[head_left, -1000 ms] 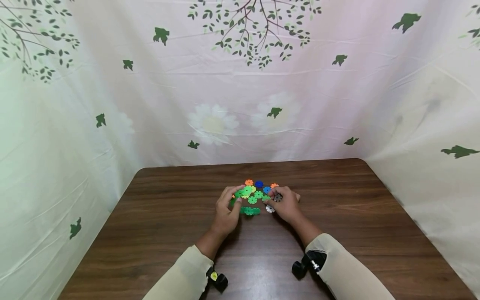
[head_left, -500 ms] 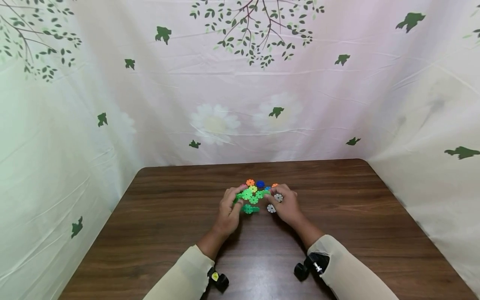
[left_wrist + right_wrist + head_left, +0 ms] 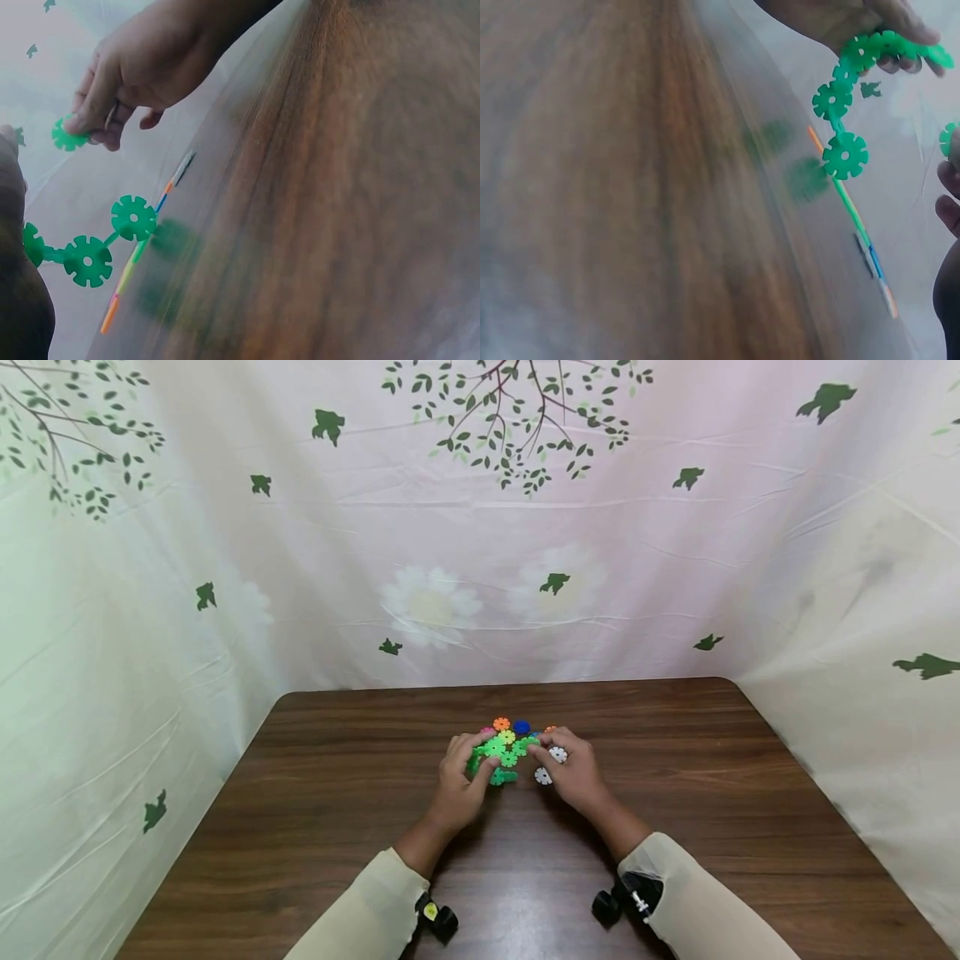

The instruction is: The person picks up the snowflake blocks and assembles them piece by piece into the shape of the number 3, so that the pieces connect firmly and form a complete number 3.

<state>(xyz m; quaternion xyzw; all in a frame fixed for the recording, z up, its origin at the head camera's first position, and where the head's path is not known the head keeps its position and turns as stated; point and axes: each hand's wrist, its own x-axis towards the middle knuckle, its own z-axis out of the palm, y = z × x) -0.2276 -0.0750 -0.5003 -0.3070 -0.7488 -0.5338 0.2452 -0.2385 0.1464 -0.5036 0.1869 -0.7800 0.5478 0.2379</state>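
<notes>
You worked in a cloth-walled booth (image 3: 135,693), the wider setting hidden: pale curtains (image 3: 480,535), patterned leafy and flowery, hung around three sides of your dark wood-grain bench (image 3: 315,810).

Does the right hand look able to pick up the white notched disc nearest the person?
Probably not yet: the white notched disc lies close by, but the right hand pinches a green notched disc.

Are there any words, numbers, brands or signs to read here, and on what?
None can be read.
The yellow spot on the left wrist camera is too small to make out.
The green chain, green disc and cloth show no lettering that I can see.
</notes>
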